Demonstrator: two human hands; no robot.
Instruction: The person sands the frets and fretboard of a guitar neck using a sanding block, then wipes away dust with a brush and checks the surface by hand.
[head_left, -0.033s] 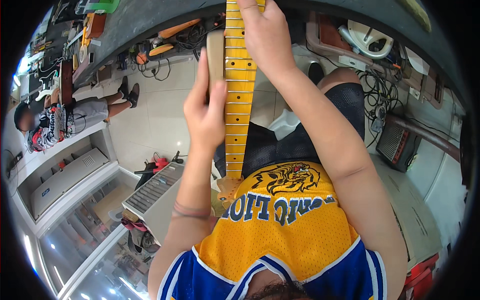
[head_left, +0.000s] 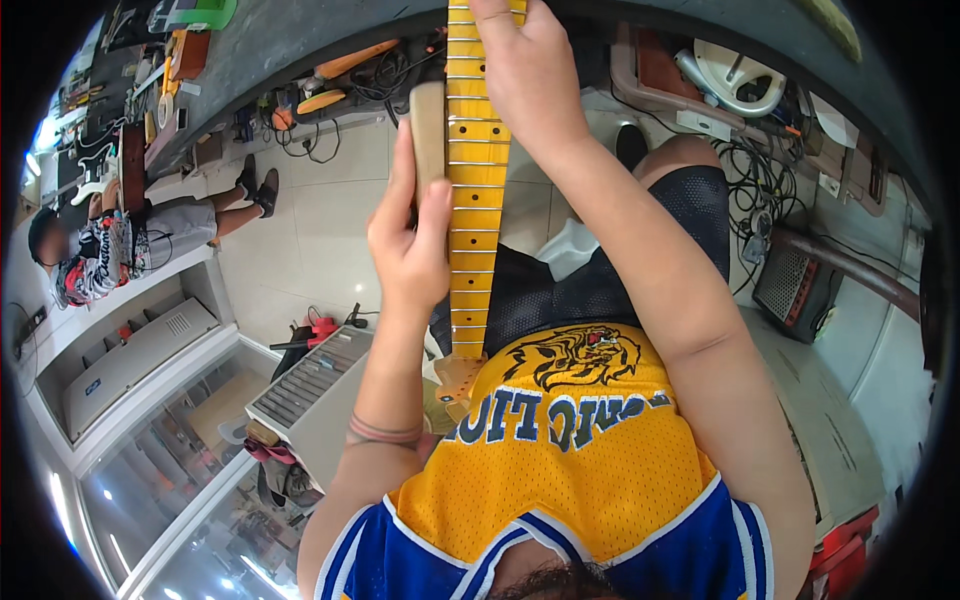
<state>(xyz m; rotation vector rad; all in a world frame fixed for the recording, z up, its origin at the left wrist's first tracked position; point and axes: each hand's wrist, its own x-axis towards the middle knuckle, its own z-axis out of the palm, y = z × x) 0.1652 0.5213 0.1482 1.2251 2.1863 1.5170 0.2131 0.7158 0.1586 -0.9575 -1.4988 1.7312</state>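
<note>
1. Clamps the left hand (head_left: 408, 240) around a tan wooden block (head_left: 428, 135), long side laid along the left edge of the yellow guitar neck (head_left: 470, 220), touching or barely apart (cannot tell from above).
2. Closes the right hand (head_left: 532, 75) on the neck, ahead and to the right of the left hand; shows the headstock (head_left: 460, 376) behind the left hand, beside the shirt (head_left: 590, 495).
3. Could scrape the neck's edge or nick the frets (head_left: 478, 186), likely by tilting the block or pressing unevenly.
4. Could also swing the headstock sideways, being gripped only at the right hand, or bump the bench (head_left: 310, 40) by pushing too far forward.
5. Leaves open floor (head_left: 330, 185) left of the left hand; meets cables (head_left: 383, 78) ahead-left, the bench edge ahead and the shirt behind.
</note>
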